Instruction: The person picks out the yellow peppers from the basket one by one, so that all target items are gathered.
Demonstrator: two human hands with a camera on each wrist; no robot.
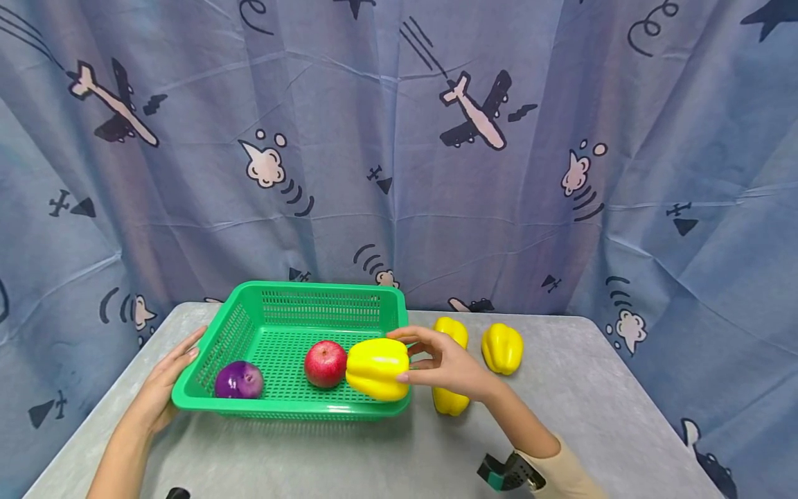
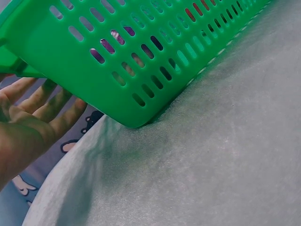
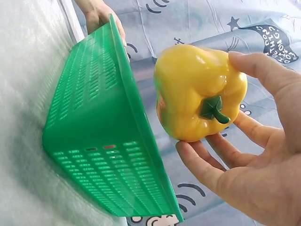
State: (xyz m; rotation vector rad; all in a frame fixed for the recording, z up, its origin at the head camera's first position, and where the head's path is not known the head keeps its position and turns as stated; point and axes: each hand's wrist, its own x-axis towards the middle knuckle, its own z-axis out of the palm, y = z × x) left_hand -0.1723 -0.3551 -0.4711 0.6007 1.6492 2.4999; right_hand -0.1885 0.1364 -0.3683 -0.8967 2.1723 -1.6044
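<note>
My right hand (image 1: 445,364) holds a yellow bell pepper (image 1: 377,369) over the basket's front right corner, fingertips and thumb spread about it. Its green stem (image 3: 215,110) faces the palm in the right wrist view. Against the left side of the green basket (image 1: 330,410) rests my left hand (image 1: 163,381). Its fingers (image 2: 70,115) reach fairly straight to the rim's underside in the left wrist view; the thumb is mostly hidden there. Inside the basket lie a purple onion-like vegetable (image 1: 240,380) at the left and a red apple-like fruit (image 1: 325,364) near the pepper.
Right of the basket, yellow peppers lie on the grey table (image 1: 592,395): one (image 1: 502,348) fully visible, the others (image 1: 450,402) partly behind my right hand and wrist. A blue patterned curtain (image 1: 399,173) hangs behind the table. A dark object (image 1: 178,493) shows at the bottom edge.
</note>
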